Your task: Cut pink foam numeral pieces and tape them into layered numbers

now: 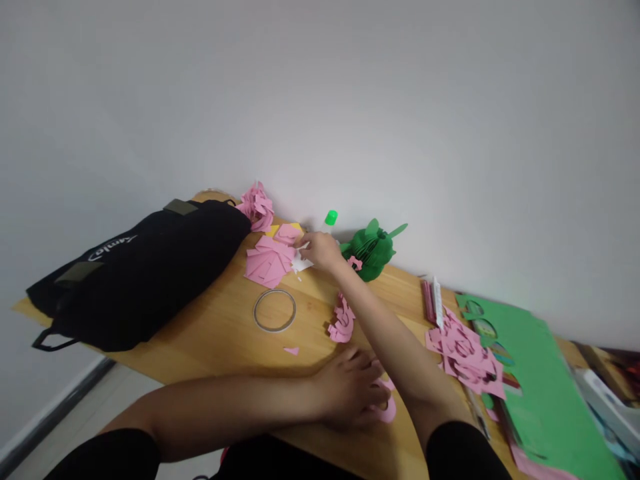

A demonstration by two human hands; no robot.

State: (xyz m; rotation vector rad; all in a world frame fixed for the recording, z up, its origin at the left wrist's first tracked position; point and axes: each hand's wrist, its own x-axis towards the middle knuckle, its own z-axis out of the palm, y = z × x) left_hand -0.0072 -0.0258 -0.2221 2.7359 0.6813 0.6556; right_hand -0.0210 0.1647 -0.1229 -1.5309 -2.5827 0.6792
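My left hand [350, 387] rests low over the front of the table, its fingers curled onto a curved pink paper cutout [387, 408] that shows partly beyond the fingertips. Reaching across, my right hand [323, 251] is at the back of the table with its fingertips drawn together. White paper [301, 262] lies under those fingers; what they pinch, if anything, is too small to make out. Just left are pink paper pieces [270, 261] in a pile, with a yellow piece [298, 227] behind. A glue stick with a green cap [331, 218] stands behind the right hand.
A black bag [165, 280] covers the table's left. A metal ring [275, 310] and a curled pink strip [343, 321] lie mid-table. A green paper ball shape [371, 253] sits by the wall. Pink scraps [467, 353] and a green sheet [550, 387] are right.
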